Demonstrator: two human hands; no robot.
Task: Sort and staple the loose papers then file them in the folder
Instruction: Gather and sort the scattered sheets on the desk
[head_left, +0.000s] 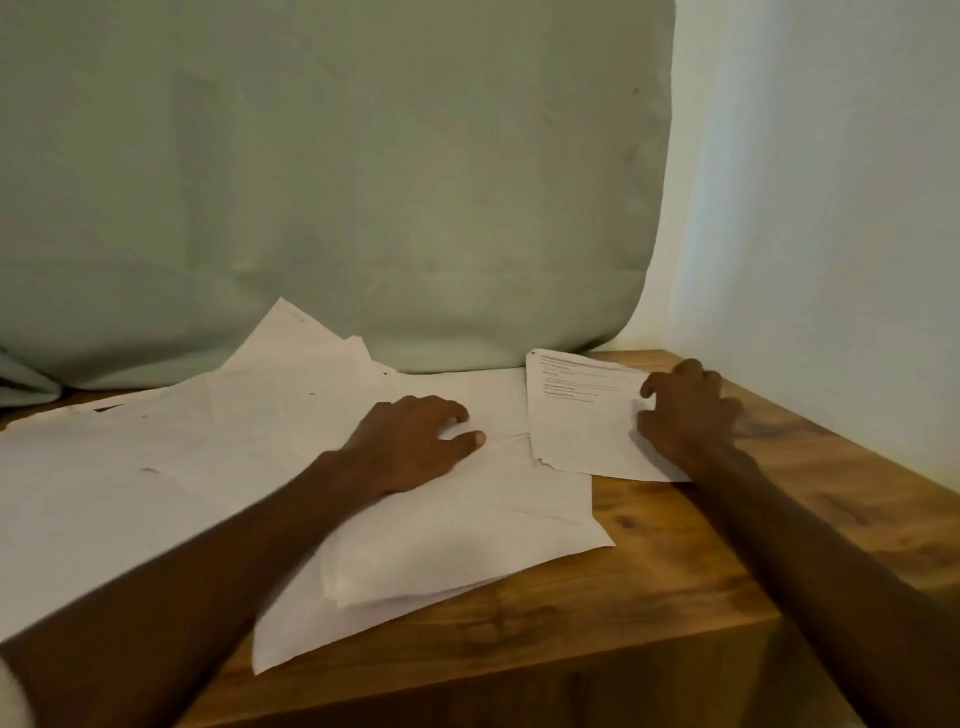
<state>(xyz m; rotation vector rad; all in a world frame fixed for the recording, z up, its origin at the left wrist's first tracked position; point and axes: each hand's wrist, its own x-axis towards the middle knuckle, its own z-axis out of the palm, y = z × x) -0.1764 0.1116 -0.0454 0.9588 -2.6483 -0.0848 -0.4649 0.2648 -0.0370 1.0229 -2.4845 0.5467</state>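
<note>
One pale green cloth hangs behind a wooden table, against a white wall. Loose papers lie scattered and overlapping across the tabletop's left and middle. A small printed stack lies at the far right of the table, overlapping them. Left hand rests on the loose papers, fingers curved, thumb extended. Right hand pinches the printed stack's right edge between thumb and curled fingers.

I am sitting in what looks like a room at home: a wooden worktop pushed into a white wall corner, a pale green fabric-covered mattress leaning behind it.
</note>
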